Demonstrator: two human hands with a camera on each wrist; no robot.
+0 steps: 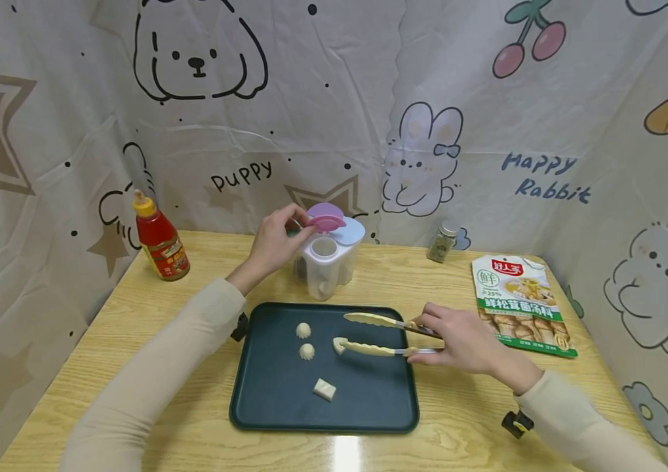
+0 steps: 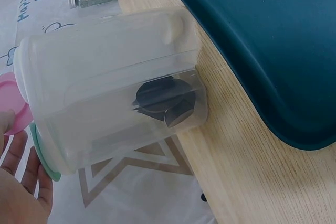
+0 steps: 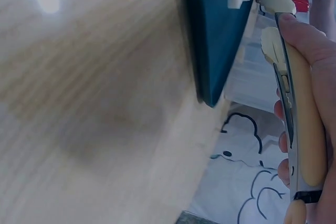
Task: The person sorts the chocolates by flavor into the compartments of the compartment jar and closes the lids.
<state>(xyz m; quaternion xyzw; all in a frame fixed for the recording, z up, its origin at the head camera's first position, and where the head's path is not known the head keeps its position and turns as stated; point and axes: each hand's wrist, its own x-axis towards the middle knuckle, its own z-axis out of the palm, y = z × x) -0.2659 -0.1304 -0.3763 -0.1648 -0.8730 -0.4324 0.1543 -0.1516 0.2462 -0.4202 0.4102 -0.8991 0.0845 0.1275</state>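
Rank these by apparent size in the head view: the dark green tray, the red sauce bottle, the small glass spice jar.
1. Dark green tray, by far the largest.
2. Red sauce bottle.
3. Small glass spice jar, smallest; it stands slightly farther back, though the gap looks real.

Wooden table (image 1: 133, 314) carries dark tray (image 1: 263, 406), clear container (image 1: 328, 269), sauce bottle (image 1: 159, 239), spice jar (image 1: 442, 241), soup packet (image 1: 519, 305).

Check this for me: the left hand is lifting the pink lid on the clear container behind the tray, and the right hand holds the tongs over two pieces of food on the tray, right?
Nearly. The head view shows three pieces on the tray, not two: two dumplings and a white block. The rest holds: left hand on the pink lid of the container, right hand holding the tongs.
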